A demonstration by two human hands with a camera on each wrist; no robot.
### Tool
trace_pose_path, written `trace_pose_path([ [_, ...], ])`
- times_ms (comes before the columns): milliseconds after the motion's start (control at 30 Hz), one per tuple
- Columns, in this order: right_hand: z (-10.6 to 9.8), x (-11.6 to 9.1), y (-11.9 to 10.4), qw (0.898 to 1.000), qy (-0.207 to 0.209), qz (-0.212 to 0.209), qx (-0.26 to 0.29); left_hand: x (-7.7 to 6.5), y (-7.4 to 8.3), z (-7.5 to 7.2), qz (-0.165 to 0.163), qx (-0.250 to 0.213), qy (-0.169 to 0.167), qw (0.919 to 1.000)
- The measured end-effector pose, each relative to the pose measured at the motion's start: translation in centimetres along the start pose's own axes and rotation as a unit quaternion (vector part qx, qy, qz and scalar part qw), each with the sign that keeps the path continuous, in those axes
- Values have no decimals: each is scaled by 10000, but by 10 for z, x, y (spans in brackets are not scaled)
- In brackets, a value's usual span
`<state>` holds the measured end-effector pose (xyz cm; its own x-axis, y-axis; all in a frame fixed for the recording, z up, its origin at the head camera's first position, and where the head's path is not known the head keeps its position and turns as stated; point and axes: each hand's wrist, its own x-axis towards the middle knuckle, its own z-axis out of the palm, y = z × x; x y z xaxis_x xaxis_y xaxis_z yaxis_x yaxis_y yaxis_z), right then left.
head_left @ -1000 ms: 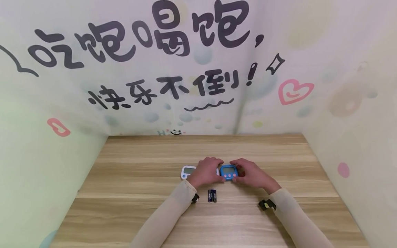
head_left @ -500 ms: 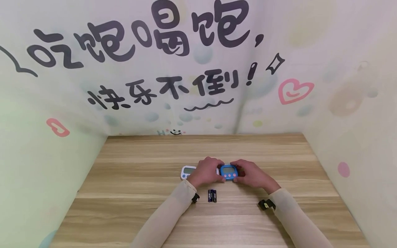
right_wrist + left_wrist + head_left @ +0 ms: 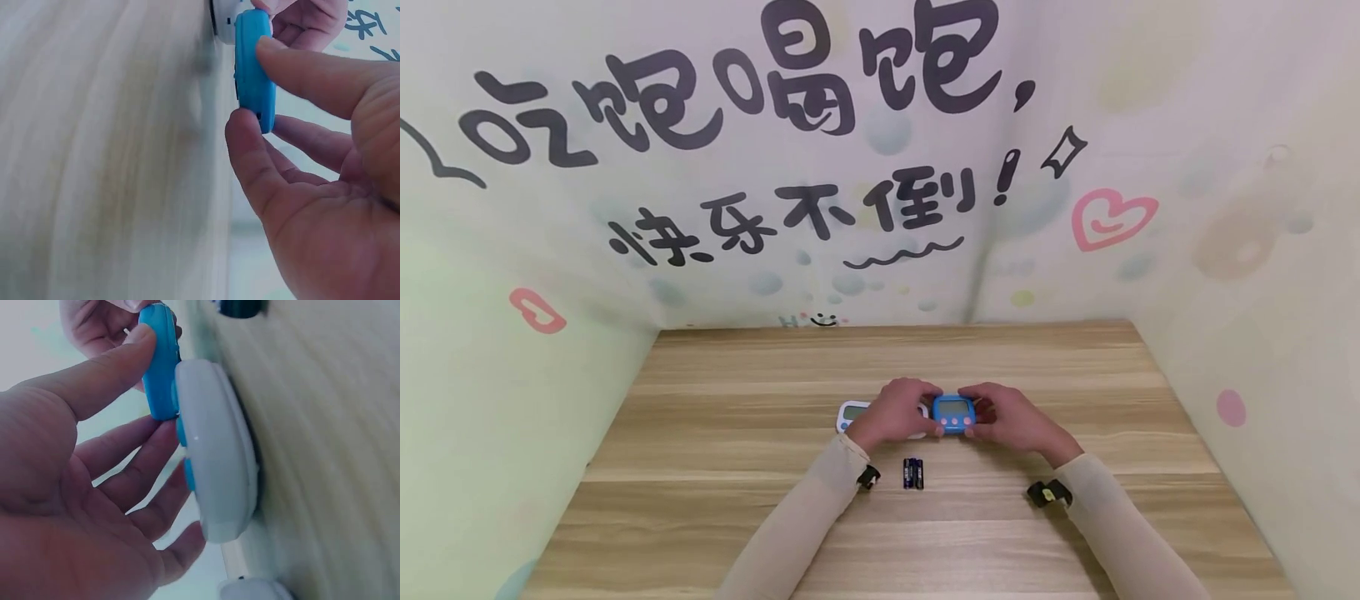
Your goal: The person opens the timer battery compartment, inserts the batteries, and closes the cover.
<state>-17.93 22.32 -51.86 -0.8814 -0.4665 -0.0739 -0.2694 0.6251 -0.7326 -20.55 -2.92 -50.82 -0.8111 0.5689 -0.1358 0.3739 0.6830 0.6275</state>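
A blue digital timer (image 3: 953, 414) with a small grey screen and pink buttons is held between both hands, screen up. My left hand (image 3: 898, 408) pinches its left end, thumb on the near edge and fingers toward the far edge. The right hand (image 3: 1017, 418) grips the other end the same way; in the right wrist view the blue timer (image 3: 255, 69) stands off the tabletop. Under the left hand lies a white timer (image 3: 215, 450) with blue buttons, mostly hidden from the head view. Another white timer (image 3: 852, 412) shows partly at the left hand's outer side.
Small dark batteries (image 3: 913, 473) lie side by side on the wooden table (image 3: 737, 500), nearer than the timers. A printed wall (image 3: 820, 283) rises behind the table's far edge, with side walls left and right. Each wrist wears a black strap (image 3: 1049, 493).
The blue timer has risen slightly, held in both hands. The hands have shifted very little, and the batteries stay in place.
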Motion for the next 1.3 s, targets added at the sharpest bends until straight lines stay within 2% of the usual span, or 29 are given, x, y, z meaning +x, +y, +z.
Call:
trace_pose_path([
  [133,-3,0,-1,9996,-29,74,279,-4,-2,-5,71,-370,-22,9993],
  [367,-10,-3,-8,9966,-186,170,785,-12,-3,-12,181,-624,-6,9979],
  [633,-8,-5,-16,9900,-365,21,1362,-29,-2,-17,412,-984,62,9943],
  [733,-7,-7,-19,9889,-370,-20,1442,-37,-2,-19,460,-1282,64,9907],
  [933,-4,-9,-31,9879,-388,-99,1498,-54,-1,-23,353,-1879,81,9815],
  [1133,3,-7,-42,9880,-400,-244,1472,-68,-7,-24,349,-2584,226,9652],
  [1300,10,-4,-51,9882,-394,-318,1449,-78,-12,-25,321,-2887,353,9562],
])
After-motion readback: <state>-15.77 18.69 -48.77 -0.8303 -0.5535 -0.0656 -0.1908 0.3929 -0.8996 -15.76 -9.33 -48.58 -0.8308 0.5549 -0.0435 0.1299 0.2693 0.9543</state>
